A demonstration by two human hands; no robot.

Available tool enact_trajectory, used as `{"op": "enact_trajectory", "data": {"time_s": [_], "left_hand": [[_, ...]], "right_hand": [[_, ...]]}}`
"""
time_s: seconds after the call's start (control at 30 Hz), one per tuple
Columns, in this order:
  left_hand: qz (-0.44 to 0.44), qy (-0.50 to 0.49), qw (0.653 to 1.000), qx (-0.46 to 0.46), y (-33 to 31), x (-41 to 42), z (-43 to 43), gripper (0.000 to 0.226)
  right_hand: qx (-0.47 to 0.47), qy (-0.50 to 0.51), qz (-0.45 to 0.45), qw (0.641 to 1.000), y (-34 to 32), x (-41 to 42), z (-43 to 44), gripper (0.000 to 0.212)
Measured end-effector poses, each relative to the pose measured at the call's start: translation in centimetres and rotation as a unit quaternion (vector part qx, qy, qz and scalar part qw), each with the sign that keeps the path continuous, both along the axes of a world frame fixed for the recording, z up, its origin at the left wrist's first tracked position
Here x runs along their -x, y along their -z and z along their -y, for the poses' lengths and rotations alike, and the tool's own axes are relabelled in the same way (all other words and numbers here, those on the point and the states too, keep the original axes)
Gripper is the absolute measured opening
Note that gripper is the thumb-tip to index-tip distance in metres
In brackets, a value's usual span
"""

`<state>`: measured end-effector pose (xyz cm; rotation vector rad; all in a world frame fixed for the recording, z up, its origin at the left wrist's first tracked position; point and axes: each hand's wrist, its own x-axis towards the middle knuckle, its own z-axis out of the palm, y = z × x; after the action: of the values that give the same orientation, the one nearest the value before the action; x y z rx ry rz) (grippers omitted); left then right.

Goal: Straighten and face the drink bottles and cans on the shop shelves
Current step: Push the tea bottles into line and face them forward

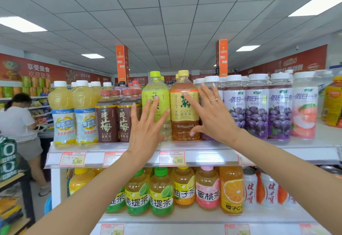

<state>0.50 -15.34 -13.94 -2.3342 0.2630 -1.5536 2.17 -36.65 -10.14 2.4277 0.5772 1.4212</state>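
Working the top shelf [203, 148] here, front edge, roughly the middle. Got the left hand [146, 123] flat against the lime-capped green tea bottle [157, 92], fingers straight and spread, gripping nothing. Same deal with the right hand [216, 116]: splayed loose across the yellow-capped chrysanthemum tea bottle [182, 116], thumb touching low on its side. Both standing upright, side by side, labels facing out, with plum drink bottles [107, 121] just left.

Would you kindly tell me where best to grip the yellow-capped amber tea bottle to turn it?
Probably its wide labelled middle, from the front: the amber tea bottle stands upright at the shelf edge, with the green-capped bottle tight beside it.
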Motion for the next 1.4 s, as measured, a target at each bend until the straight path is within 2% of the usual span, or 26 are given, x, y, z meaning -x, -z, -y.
{"op": "enact_trajectory", "data": {"time_s": [0.17,0.27,0.43,0.6,0.7,0.77,0.87,0.97,1.07,1.2,1.4], "left_hand": [[0.004,0.034,0.999,0.021,0.1,-0.3,-0.2,0.092],[0.007,0.051,0.998,0.036,0.0,-0.3,0.4,0.098],[0.0,0.069,0.998,0.009,0.1,-0.4,3.4,0.104],[-0.009,0.046,0.999,0.018,0.5,-0.8,5.2,0.109],[0.006,0.096,0.995,0.039,0.8,-0.3,6.5,0.101],[0.013,0.148,0.989,0.004,1.0,0.0,8.0,0.094],[-0.003,0.217,0.972,-0.084,1.4,0.3,10.8,0.078],[-0.044,0.208,0.967,-0.143,2.2,-0.2,13.4,0.061],[-0.079,0.169,0.973,-0.134,2.7,-1.2,14.5,0.059],[-0.069,0.151,0.975,-0.147,3.3,-2.0,13.7,0.061],[-0.061,0.116,0.977,-0.167,3.5,-2.4,11.9,0.061]], "right_hand": [[-0.03,-0.019,0.002,0.999,0.4,0.0,-0.7,0.125],[-0.037,-0.029,0.002,0.999,0.5,0.0,-1.1,0.122],[-0.041,-0.054,0.0,0.998,0.7,0.3,-0.8,0.113],[-0.099,-0.145,-0.006,0.984,2.7,1.3,1.1,0.083],[-0.139,-0.162,0.031,0.977,4.2,2.1,4.2,0.06],[-0.181,-0.151,0.057,0.97,4.9,2.3,6.8,0.053],[-0.298,-0.117,0.07,0.945,5.4,2.2,11.0,0.054],[-0.375,-0.077,0.064,0.922,6.1,2.3,14.4,0.057],[-0.393,-0.057,0.038,0.917,7.5,2.5,16.4,0.061],[-0.415,-0.055,0.005,0.908,8.7,2.6,17.3,0.066],[-0.436,-0.083,0.004,0.896,8.2,2.1,17.6,0.067]]}}
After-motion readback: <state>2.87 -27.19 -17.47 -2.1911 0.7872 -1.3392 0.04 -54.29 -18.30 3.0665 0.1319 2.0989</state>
